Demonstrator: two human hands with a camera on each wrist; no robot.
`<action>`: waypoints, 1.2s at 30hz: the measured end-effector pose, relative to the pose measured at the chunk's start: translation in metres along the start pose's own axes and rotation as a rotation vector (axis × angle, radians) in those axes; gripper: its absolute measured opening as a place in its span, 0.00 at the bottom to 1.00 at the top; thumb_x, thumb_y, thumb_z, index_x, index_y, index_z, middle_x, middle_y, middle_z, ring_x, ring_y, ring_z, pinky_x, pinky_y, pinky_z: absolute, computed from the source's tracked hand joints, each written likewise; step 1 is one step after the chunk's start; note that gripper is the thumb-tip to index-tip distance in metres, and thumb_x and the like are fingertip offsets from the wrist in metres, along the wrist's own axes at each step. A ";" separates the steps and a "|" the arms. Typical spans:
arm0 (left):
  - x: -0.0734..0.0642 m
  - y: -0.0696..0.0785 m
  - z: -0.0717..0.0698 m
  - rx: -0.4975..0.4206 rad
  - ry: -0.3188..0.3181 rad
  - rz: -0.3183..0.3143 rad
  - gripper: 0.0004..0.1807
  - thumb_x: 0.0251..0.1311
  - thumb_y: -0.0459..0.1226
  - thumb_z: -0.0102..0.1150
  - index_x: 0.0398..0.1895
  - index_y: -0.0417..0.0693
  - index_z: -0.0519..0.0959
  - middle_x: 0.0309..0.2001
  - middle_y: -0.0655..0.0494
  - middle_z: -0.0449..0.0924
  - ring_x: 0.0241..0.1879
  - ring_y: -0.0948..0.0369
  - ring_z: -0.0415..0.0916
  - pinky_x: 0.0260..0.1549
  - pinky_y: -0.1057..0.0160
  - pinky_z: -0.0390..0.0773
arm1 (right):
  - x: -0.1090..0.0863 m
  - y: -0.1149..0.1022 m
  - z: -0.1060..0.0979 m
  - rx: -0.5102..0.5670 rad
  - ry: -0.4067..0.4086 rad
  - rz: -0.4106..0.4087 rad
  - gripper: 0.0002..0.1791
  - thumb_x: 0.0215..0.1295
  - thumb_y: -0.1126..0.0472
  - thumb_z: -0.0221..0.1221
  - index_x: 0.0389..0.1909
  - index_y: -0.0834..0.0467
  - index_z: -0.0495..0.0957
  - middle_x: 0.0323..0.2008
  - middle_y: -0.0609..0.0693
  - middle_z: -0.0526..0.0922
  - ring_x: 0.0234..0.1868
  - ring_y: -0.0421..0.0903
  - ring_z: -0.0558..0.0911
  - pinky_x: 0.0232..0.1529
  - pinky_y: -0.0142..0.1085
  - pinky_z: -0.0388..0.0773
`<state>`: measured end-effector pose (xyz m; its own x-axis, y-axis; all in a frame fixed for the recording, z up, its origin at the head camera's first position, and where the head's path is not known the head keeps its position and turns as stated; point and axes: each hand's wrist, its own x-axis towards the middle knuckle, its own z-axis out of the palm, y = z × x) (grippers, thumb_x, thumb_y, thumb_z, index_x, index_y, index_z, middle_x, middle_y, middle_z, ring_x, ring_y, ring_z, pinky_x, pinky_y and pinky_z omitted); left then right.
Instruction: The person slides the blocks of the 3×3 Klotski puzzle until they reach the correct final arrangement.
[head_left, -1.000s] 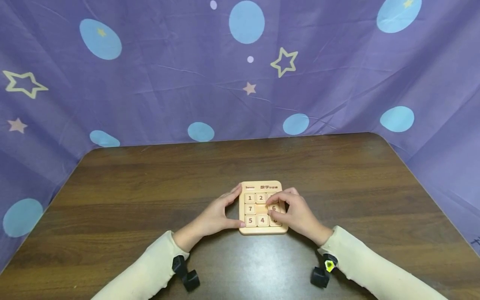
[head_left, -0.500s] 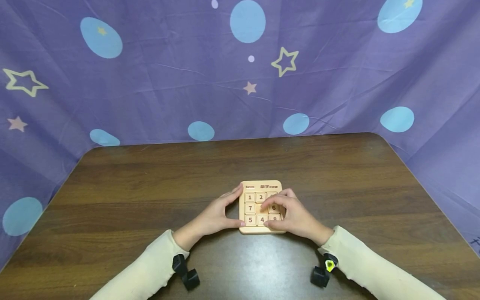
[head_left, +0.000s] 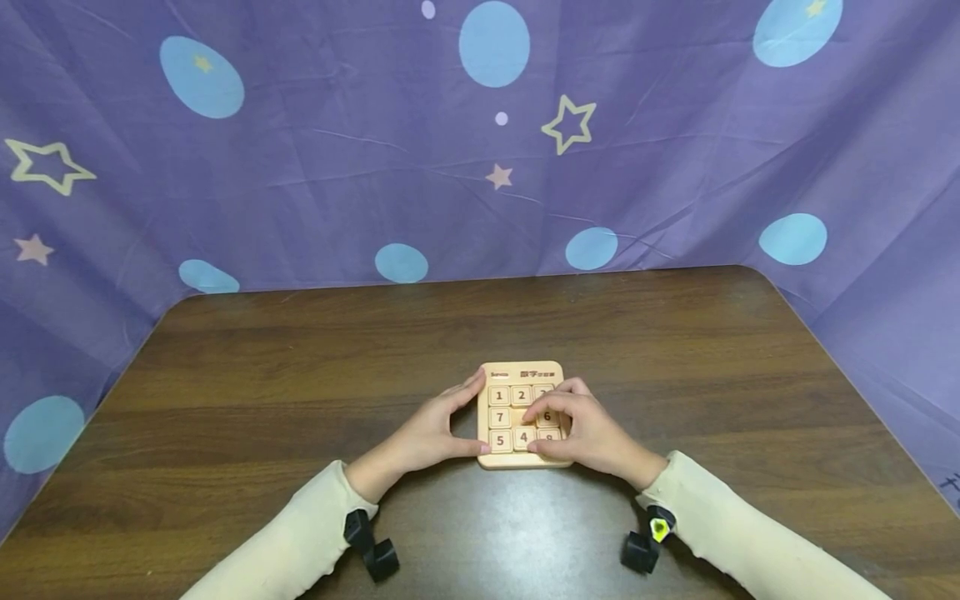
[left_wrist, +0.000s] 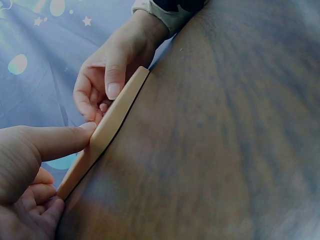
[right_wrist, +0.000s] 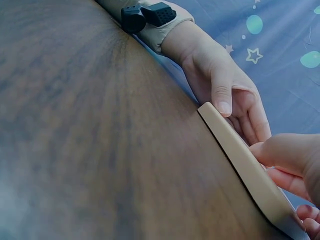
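A light wooden sliding number puzzle (head_left: 521, 460) lies flat on the table. My left hand (head_left: 429, 429) grips its left edge, thumb at the lower corner and fingers along the upper side. My right hand (head_left: 592, 433) reaches over from the right and pinches the number 4 tile (head_left: 521, 437) in the bottom row, thumb at its lower right corner and index fingertip over the vacant middle slot. Tiles 1, 2, 7 and 5 show fully; 3, 6 and 8 are partly covered by the right hand. The wrist views show the wooden frame (left_wrist: 105, 132) edge-on, tile faces hidden.
The brown wood-grain table (head_left: 337, 350) extends around the puzzle. A purple curtain (head_left: 300, 167) with stars and blue circles hangs behind and at both sides. Black wrist devices (head_left: 371, 546) sit at both pale sleeves.
My right thumb moved from near the 6 and 8 tiles down and left onto the 4, with the index finger shifting left. The 4 tile has edged slightly upward. The left hand stays put.
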<state>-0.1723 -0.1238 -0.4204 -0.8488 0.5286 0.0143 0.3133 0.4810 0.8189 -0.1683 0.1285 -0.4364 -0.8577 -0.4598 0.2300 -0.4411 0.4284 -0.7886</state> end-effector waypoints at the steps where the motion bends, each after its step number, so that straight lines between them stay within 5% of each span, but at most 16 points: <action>1: 0.000 0.000 0.000 -0.001 0.000 0.001 0.50 0.45 0.39 0.73 0.71 0.39 0.55 0.73 0.51 0.48 0.72 0.50 0.46 0.68 0.47 0.49 | 0.001 0.000 0.000 -0.006 0.007 -0.009 0.16 0.41 0.59 0.74 0.35 0.46 0.83 0.37 0.41 0.75 0.42 0.41 0.65 0.41 0.34 0.67; 36: 0.001 -0.001 0.000 0.004 -0.007 -0.014 0.51 0.46 0.41 0.73 0.71 0.42 0.55 0.73 0.54 0.48 0.72 0.50 0.46 0.68 0.47 0.49 | 0.010 0.001 0.003 -0.029 0.094 0.036 0.12 0.46 0.62 0.72 0.34 0.50 0.84 0.36 0.41 0.79 0.39 0.41 0.69 0.37 0.33 0.67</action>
<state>-0.1731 -0.1238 -0.4216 -0.8504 0.5262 -0.0014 0.3027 0.4913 0.8167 -0.1768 0.1220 -0.4359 -0.8934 -0.3696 0.2554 -0.4161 0.4665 -0.7805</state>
